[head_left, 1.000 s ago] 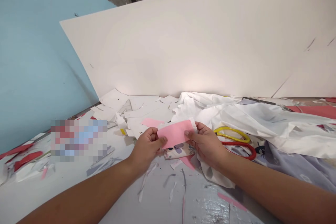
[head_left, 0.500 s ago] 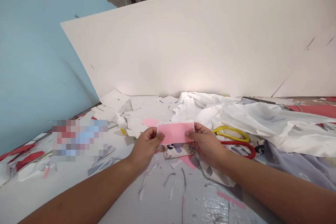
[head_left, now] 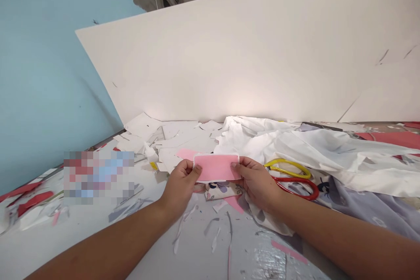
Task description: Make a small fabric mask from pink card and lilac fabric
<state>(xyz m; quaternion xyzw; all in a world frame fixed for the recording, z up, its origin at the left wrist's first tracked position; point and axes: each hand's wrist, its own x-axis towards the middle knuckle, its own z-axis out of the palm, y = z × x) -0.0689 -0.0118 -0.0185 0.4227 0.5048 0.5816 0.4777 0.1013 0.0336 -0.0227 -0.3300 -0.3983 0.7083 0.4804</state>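
A small pink rectangle with a white border (head_left: 217,168), paper or fabric, is stretched between my two hands above the table. My left hand (head_left: 182,182) pinches its left end, thumb on the front face. At the other end my right hand (head_left: 257,180) grips it the same way. Just below it lies a folded floral cloth (head_left: 223,190), partly covered by the pink piece. Scissors with one yellow and one red handle (head_left: 297,175) lie right of my right hand, their blades hidden.
White fabric (head_left: 262,140) is heaped at the back right, with grey-purple cloth (head_left: 364,205) in front. Paper offcuts (head_left: 142,127) lie at the back left. Narrow scraps litter the grey tabletop (head_left: 183,262). Behind stands a tall white panel (head_left: 246,52), beside a blue wall (head_left: 42,74).
The pink piece has shifted very slightly left and tilted, so its white lower edge shows now. Both hands keep their hold on its ends.
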